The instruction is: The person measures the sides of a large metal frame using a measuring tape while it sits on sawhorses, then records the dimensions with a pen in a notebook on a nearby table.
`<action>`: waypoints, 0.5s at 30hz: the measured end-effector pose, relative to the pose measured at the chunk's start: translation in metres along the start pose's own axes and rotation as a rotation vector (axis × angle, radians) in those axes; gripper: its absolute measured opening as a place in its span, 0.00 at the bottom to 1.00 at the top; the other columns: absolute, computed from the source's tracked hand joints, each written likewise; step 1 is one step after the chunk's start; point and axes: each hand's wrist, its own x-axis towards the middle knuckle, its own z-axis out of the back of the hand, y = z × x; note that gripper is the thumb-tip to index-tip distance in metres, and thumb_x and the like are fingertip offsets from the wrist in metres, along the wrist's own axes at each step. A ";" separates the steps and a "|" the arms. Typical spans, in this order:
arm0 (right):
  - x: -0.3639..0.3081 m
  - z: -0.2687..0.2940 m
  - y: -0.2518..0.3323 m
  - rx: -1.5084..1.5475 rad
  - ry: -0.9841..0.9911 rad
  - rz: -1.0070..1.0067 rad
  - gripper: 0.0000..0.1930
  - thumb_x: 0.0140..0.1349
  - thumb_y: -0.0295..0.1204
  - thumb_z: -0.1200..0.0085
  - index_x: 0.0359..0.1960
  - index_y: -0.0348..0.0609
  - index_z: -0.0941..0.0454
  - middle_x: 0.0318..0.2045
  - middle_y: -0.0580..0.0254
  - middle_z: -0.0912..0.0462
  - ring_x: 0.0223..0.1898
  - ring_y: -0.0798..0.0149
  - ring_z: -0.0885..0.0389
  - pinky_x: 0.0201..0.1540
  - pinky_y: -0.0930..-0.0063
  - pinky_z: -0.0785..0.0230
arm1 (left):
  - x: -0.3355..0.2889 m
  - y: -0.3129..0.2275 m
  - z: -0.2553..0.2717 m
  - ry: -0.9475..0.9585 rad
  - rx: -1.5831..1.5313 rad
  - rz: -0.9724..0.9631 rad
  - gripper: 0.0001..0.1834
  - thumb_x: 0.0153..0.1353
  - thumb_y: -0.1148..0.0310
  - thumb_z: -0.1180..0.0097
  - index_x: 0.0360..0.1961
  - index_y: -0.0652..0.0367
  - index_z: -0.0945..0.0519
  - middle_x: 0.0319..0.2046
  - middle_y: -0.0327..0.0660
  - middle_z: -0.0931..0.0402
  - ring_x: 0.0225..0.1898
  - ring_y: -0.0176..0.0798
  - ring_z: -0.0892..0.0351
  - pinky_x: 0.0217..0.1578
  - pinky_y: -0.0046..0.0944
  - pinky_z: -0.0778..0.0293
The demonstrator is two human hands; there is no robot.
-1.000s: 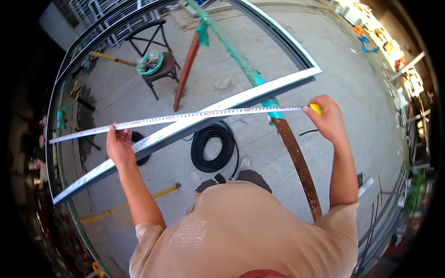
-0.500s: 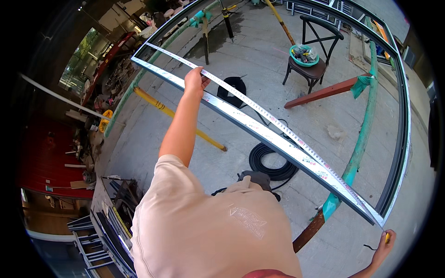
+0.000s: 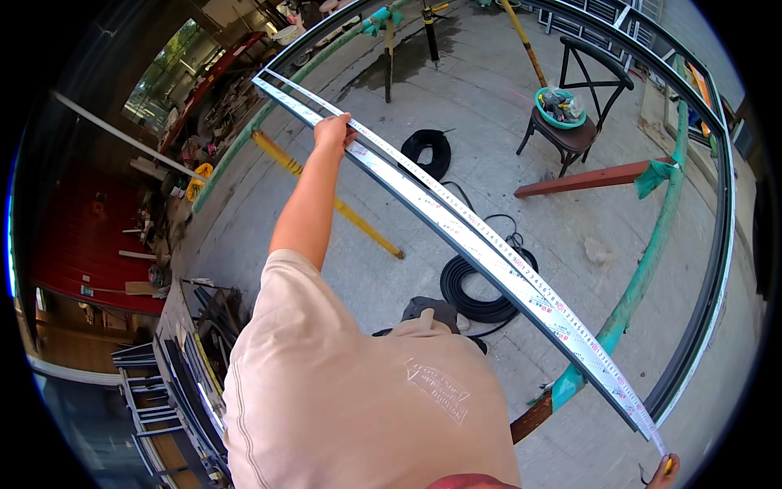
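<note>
A long white tape measure blade (image 3: 521,265) stretches along the near bar of a large dark window frame (image 3: 444,213), whose face carries white printed film. At the far left corner a narrow gap separates blade and bar; toward the right the blade lies over the bar. My left hand (image 3: 332,133) is closed on the blade and touches the bar, its fingertips partly hidden. Past the bar's near right end, my right hand (image 3: 661,474) grips the yellow tape case (image 3: 669,465), partly cut off by the picture's lower rim.
Green-wrapped poles (image 3: 652,253) support the frame. Inside its outline stand a dark chair (image 3: 562,134) with a teal basin (image 3: 562,122) of small items, and a red-brown beam (image 3: 590,179). Coiled black strips (image 3: 464,289) lie on the floor. Metal racks (image 3: 155,416) stand at left.
The blade has swung closer to the near bar. My right hand has moved lower in the picture with the case. My left hand stays on the blade while the whole view has shifted.
</note>
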 end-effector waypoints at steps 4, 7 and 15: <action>0.009 0.006 -0.017 0.033 0.000 -0.029 0.26 0.74 0.46 0.41 0.57 0.32 0.16 0.56 0.36 0.17 0.58 0.43 0.20 0.65 0.53 0.29 | 0.009 0.004 0.004 -0.065 0.007 0.006 0.10 0.70 0.71 0.36 0.43 0.70 0.18 0.34 0.47 0.15 0.30 0.41 0.13 0.26 0.35 0.14; 0.012 0.008 0.002 0.030 0.024 -0.053 0.26 0.74 0.45 0.41 0.58 0.32 0.17 0.56 0.36 0.17 0.58 0.43 0.21 0.66 0.53 0.30 | 0.013 0.000 0.002 -0.065 0.040 0.021 0.10 0.69 0.72 0.37 0.45 0.68 0.19 0.34 0.45 0.16 0.31 0.40 0.13 0.27 0.34 0.13; 0.029 0.002 0.005 0.057 0.068 -0.012 0.26 0.74 0.44 0.40 0.58 0.31 0.17 0.56 0.36 0.17 0.57 0.43 0.21 0.65 0.54 0.30 | 0.010 0.002 -0.001 -0.098 0.100 -0.006 0.11 0.68 0.71 0.36 0.41 0.73 0.17 0.35 0.49 0.14 0.31 0.41 0.11 0.26 0.33 0.13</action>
